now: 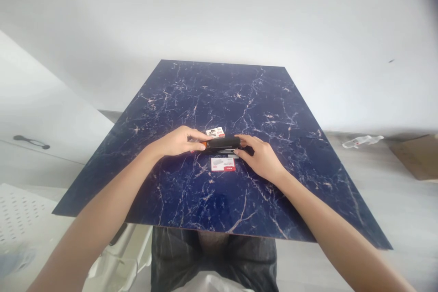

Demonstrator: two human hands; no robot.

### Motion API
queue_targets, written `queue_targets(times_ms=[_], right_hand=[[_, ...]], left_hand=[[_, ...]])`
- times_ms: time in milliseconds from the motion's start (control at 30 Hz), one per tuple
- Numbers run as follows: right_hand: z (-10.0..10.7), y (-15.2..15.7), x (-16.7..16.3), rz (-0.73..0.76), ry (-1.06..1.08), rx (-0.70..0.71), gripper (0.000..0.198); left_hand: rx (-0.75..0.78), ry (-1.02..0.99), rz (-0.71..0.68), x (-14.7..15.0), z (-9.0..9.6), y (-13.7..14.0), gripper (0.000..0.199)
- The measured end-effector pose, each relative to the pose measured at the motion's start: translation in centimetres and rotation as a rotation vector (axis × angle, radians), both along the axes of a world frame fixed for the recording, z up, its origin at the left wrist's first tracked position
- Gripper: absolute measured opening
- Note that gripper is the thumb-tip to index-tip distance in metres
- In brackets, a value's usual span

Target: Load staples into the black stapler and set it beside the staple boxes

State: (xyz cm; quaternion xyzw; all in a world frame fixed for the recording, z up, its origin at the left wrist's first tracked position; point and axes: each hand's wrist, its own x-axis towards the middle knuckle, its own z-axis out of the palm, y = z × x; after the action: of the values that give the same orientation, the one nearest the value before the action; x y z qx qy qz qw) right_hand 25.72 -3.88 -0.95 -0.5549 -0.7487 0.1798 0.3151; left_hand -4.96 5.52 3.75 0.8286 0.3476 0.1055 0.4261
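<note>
A black stapler (223, 143) with an orange end lies crosswise near the middle of the dark blue marble table (226, 96). My left hand (178, 140) grips its left, orange end. My right hand (260, 155) holds its right end. A small white and red staple box (223, 164) lies flat just in front of the stapler. A second small box (215, 132) sits right behind it, partly hidden by my left fingers.
A white cabinet with a dark handle (31, 141) stands at the left. A white perforated surface (17, 212) is at the lower left. On the floor to the right lie a clear plastic wrapper (362, 140) and a cardboard piece (415, 160).
</note>
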Motion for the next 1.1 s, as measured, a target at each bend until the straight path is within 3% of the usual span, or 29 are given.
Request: queue_targets(times_ms=[800,1100], right_hand=[[0.8,0.1,0.7,0.026,-0.044,0.013,0.036],[2.4,0.2,3.2,0.084,-0.217,0.016,0.036]], left_hand=[[0.004,0.003,0.018,0.1,-0.1,0.2,0.038],[0.036,0.009,0.003,0.0,-0.3,0.3,0.039]])
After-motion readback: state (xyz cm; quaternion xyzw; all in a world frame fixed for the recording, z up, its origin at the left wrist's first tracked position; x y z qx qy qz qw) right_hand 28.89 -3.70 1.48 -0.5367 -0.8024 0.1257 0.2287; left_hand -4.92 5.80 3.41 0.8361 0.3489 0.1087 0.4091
